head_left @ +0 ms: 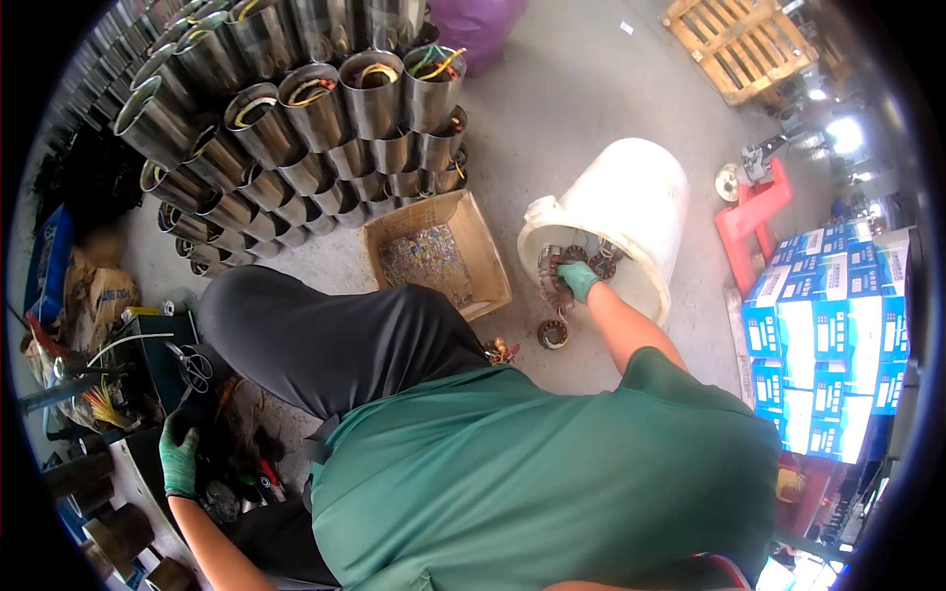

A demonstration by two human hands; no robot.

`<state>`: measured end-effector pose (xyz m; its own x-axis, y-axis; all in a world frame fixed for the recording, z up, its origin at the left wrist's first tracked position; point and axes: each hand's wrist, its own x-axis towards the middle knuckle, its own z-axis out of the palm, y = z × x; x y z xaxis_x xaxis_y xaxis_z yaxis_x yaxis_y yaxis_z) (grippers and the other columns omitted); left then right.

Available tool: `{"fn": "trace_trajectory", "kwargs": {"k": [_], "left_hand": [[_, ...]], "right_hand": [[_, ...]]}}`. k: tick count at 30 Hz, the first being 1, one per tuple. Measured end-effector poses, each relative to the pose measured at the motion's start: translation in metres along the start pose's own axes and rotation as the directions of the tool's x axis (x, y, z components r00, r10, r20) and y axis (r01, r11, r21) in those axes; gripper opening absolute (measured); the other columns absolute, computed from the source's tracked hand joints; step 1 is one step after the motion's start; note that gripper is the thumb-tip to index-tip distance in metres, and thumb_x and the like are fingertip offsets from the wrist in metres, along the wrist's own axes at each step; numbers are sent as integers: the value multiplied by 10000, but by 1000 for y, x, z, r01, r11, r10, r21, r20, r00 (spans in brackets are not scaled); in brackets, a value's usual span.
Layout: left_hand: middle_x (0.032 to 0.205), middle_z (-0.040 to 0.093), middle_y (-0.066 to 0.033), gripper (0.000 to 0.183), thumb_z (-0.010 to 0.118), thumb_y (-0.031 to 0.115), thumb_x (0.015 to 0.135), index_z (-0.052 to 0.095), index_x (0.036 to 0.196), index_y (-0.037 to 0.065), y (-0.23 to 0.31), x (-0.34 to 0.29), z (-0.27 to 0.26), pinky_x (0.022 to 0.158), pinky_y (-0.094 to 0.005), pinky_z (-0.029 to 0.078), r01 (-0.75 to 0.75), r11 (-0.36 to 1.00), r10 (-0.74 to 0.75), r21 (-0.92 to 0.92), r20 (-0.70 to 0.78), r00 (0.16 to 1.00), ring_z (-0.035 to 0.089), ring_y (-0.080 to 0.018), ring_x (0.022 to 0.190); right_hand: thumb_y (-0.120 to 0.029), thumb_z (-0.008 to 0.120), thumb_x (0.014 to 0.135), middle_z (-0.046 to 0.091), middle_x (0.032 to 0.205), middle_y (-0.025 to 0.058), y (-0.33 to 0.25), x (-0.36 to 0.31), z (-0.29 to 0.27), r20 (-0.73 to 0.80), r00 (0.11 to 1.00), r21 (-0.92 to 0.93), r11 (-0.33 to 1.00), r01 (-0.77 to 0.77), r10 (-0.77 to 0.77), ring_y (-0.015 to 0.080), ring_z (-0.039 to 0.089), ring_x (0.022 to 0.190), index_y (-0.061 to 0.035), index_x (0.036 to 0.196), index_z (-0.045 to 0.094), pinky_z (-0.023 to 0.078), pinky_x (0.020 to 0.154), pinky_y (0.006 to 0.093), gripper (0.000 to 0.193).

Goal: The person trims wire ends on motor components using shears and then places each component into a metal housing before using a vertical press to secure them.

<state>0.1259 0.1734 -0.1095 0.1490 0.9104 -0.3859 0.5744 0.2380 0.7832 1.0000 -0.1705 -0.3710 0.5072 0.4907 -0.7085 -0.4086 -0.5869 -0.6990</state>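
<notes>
We see the fingers of the green-gloved right hand [579, 279] curled at the ring-shaped wound parts [603, 266]; we cannot tell whether they are clamped on one. These parts, dark toothed rings with reddish-brown windings, lie inside the mouth of a white, smooth-walled bucket [636, 187] tipped on its side. We note one similar loose ring [553, 334] on the floor just outside the rim. We find the green-gloved left hand [179, 458] well apart, thumb separated from the fingers, beside a grey flat-topped bench [145, 492]; we cannot tell whether it grips anything. Left of the bucket, we observe an open brown cardboard carton [486, 264] containing fine multicoloured scraps [424, 258]. Beyond it, we see stacked, glossy steel cylinders [374, 103], hollow and open-ended, several with coiled yellow wires inside. At right, we identify stacked blue-and-white boxes [828, 335].
</notes>
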Motion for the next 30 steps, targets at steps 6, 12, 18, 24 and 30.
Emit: {"fn": "trace_trajectory", "kwargs": {"k": [6, 12, 18, 24, 30], "left_hand": [[1294, 669, -113, 496, 660, -26, 927, 582, 1416, 3, -7, -21, -33, 1066, -331, 475, -91, 996, 91, -1, -85, 992, 611, -204, 1187], [1281, 686, -115, 493, 696, -8, 911, 602, 1395, -1, -18, -69, -52, 1058, -337, 486, -161, 987, 161, 15, -198, 967, 629, -199, 1181], [1244, 727, -157, 478, 741, 55, 899, 632, 1363, 17, -21, -165, -75, 1023, -365, 528, -136, 987, 161, 87, -512, 844, 681, -236, 1140], [1199, 738, -151, 471, 769, 82, 892, 642, 1339, 0, -78, -243, -100, 994, -353, 545, -279, 960, 174, 11, -805, 567, 698, -224, 1105], [1170, 733, -111, 438, 778, 103, 913, 659, 1331, 53, -130, -296, -123, 976, -325, 539, -96, 995, 20, 11, -996, 86, 683, -189, 1073]], "right_hand": [[-168, 583, 1008, 755, 1044, 94, -123, -113, 45, 492, 809, -603, 544, 584, -322, 170, 731, 914, -57, 1160, 734, 591, 801, 350, 241], [-195, 504, 1047, 768, 924, 110, -250, -219, 208, 479, 878, -462, 841, 281, -30, 195, 745, 760, 13, 1122, 717, 607, 692, 334, 307], [-101, 656, 954, 770, 1045, 111, -364, -323, 387, 875, 481, -428, 547, 719, 52, 156, 749, 888, 24, 1247, 675, 628, 762, 299, 320], [-140, 773, 710, 717, 1160, 144, -345, -481, 562, 913, 147, -250, 239, 938, 380, 248, 691, 1045, 47, 1205, 699, 536, 963, 376, 534], [-178, 704, 712, 671, 1246, 235, -241, -562, 736, 748, -355, 440, -18, 898, 561, 299, 656, 1147, 80, 1252, 682, 506, 1007, 398, 598]]}}
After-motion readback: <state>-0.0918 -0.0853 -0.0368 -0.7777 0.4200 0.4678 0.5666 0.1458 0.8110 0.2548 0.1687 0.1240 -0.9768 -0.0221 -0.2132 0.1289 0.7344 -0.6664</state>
